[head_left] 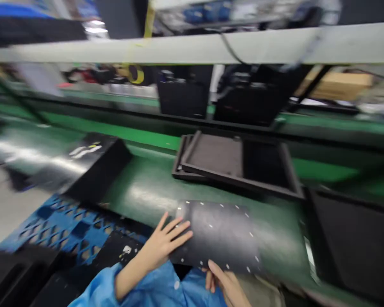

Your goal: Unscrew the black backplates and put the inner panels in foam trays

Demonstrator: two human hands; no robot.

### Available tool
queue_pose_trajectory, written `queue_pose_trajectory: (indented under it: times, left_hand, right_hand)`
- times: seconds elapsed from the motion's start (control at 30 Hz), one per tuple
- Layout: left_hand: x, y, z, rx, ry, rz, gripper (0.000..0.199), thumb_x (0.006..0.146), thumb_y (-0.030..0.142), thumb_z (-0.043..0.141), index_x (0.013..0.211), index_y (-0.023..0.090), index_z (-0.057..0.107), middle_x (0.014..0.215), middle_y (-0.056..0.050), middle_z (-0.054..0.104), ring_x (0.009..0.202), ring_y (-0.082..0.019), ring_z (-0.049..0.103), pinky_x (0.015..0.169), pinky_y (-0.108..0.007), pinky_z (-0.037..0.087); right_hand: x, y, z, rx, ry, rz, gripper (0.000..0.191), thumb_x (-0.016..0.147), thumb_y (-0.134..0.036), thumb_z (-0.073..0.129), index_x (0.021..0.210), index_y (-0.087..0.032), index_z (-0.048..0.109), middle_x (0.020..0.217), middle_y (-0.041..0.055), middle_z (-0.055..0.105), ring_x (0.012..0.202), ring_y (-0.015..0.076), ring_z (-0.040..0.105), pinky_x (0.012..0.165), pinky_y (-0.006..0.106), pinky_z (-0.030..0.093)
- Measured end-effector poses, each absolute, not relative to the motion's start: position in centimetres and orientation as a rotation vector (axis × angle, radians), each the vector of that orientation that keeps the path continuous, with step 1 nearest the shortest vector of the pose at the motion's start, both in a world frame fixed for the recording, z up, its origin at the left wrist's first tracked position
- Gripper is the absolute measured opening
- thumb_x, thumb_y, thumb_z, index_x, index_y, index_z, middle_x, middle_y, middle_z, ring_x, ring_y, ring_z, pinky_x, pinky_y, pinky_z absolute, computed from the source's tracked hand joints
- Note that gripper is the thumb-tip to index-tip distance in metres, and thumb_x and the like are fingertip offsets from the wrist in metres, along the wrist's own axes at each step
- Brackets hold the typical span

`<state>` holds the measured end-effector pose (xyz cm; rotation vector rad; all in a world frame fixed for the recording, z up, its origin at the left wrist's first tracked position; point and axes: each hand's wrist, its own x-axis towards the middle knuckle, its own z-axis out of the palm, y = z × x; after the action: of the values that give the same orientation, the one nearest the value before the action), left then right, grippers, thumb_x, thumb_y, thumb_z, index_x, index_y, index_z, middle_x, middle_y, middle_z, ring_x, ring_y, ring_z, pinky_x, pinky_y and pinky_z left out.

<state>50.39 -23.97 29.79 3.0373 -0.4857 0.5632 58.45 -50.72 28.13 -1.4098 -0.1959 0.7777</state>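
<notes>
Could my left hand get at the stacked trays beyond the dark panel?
Probably yes: your left hand lies open on the dark panel, and only that flat panel and green surface seem to separate it from the stacked trays.

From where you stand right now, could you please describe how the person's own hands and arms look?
The left hand and right hand are bare, with no gloves, rings or watch showing. A light blue sleeve on the left arm stops short of the hand, matching the blue shirt. The right arm's cuff cannot be made out.
</notes>
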Motion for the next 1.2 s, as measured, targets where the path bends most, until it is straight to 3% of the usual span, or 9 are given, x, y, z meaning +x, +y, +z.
queue_pose_trajectory:
  times: [0.13, 0.23, 0.3, 0.4, 0.5, 0.6, 0.8, 1.03, 1.2]
  left_hand:
    - [50.7, -25.4, 30.0, 2.989, -0.497, 0.486, 0.093, 0.097, 0.059, 0.07, 0.176, 0.025, 0.036, 0.176, -0.013, 0.044, 0.169, -0.039, 0.03, 0.14, -0.066, 0.014]
    - [51.0, -26.2, 29.3, 3.018, -0.467, 0.542, 0.091, 0.104, 0.06, 0.06, 0.179, 0.021, 0.026, 0.178, -0.016, 0.039, 0.171, -0.039, 0.022, 0.139, -0.065, 0.009]
    - [51.5, -26.5, 28.7, 3.039, -0.446, 0.559, 0.085, 0.11, 0.057, 0.051, 0.18, 0.02, 0.021, 0.179, -0.016, 0.038, 0.172, -0.04, 0.02, 0.138, -0.068, 0.006]
    - [52.1, -26.6, 28.4, 3.049, -0.403, 0.518, 0.081, 0.112, 0.058, 0.044, 0.181, 0.023, 0.019, 0.18, -0.015, 0.035, 0.171, -0.04, 0.021, 0.137, -0.071, 0.007]
    - [52.5, -26.9, 28.4, 3.064, -0.349, 0.485, 0.081, 0.111, 0.06, 0.044, 0.18, 0.024, 0.021, 0.182, -0.015, 0.03, 0.171, -0.042, 0.022, 0.136, -0.074, 0.009]
    - [52.8, -27.7, 28.3, 3.1, -0.302, 0.422, 0.081, 0.111, 0.06, 0.047, 0.179, 0.022, 0.027, 0.183, -0.016, 0.027, 0.171, -0.044, 0.02, 0.134, -0.076, 0.012]
    - [53.7, -29.6, 29.4, 3.155, -0.216, 0.268, 0.088, 0.108, 0.062, 0.055, 0.179, 0.019, 0.026, 0.184, -0.019, 0.019, 0.171, -0.045, 0.015, 0.132, -0.078, 0.019]
    - [59.2, -29.7, 32.1, 3.1, -0.328, 0.102, 0.08, 0.109, 0.067, 0.047, 0.177, 0.028, 0.032, 0.187, -0.015, 0.012, 0.173, -0.04, 0.014, 0.135, -0.072, 0.022]
    - [66.0, -31.6, 32.5, 3.063, -0.288, 0.159, 0.076, 0.112, 0.062, 0.04, 0.177, 0.022, 0.033, 0.184, -0.02, 0.025, 0.17, -0.04, 0.024, 0.134, -0.069, 0.022]
  right_hand:
    - [57.9, -52.3, 27.2, -1.253, -0.048, 0.988, 0.072, 0.092, -0.079, 0.074, 0.05, -0.021, 0.061, 0.046, -0.0001, 0.059, 0.036, 0.0059, 0.038, 0.041, 0.021, 0.03]
    - [58.7, -53.1, 27.0, -1.076, -0.132, 1.118, 0.058, 0.085, -0.076, 0.083, 0.092, -0.018, 0.08, 0.075, 0.0038, 0.078, 0.047, 0.0086, 0.057, 0.045, 0.02, 0.037]
    - [59.2, -54.9, 27.7, -1.084, -0.252, 1.137, 0.062, 0.085, -0.071, 0.085, 0.119, -0.019, 0.079, 0.089, 0.0059, 0.082, 0.057, 0.0125, 0.066, 0.049, 0.021, 0.042]
    - [61.0, -59.2, 29.9, -1.485, -0.228, 0.673, 0.056, 0.097, -0.068, 0.073, 0.124, -0.019, 0.078, 0.095, 0.0088, 0.081, 0.067, 0.0189, 0.071, 0.056, 0.027, 0.049]
    - [64.4, -63.7, 32.4, -2.112, 0.149, -0.108, 0.058, 0.11, -0.061, 0.052, 0.144, -0.018, 0.07, 0.108, 0.0163, 0.08, 0.091, 0.0299, 0.076, 0.08, 0.039, 0.058]
    - [67.7, -65.9, 33.4, -2.735, 0.412, -0.064, 0.065, 0.114, -0.054, 0.04, 0.16, -0.011, 0.055, 0.099, 0.023, 0.079, 0.095, 0.0416, 0.078, 0.089, 0.053, 0.057]
    - [70.5, -65.5, 33.1, -3.037, 0.328, 0.205, 0.053, 0.115, -0.042, 0.033, 0.136, -0.002, 0.062, 0.096, 0.0288, 0.077, 0.092, 0.0417, 0.08, 0.086, 0.053, 0.058]
    - [71.7, -65.3, 35.1, -3.028, 0.001, 0.471, 0.029, 0.101, -0.02, 0.053, 0.111, -0.002, 0.075, 0.106, 0.0341, 0.077, 0.1, 0.0419, 0.078, 0.087, 0.048, 0.056]
    - [67.3, -68.2, 33.8, -2.787, -0.113, 0.417, 0.011, 0.093, -0.024, 0.063, 0.093, -0.016, 0.07, 0.085, 0.0174, 0.078, 0.084, 0.0315, 0.078, 0.077, 0.034, 0.053]
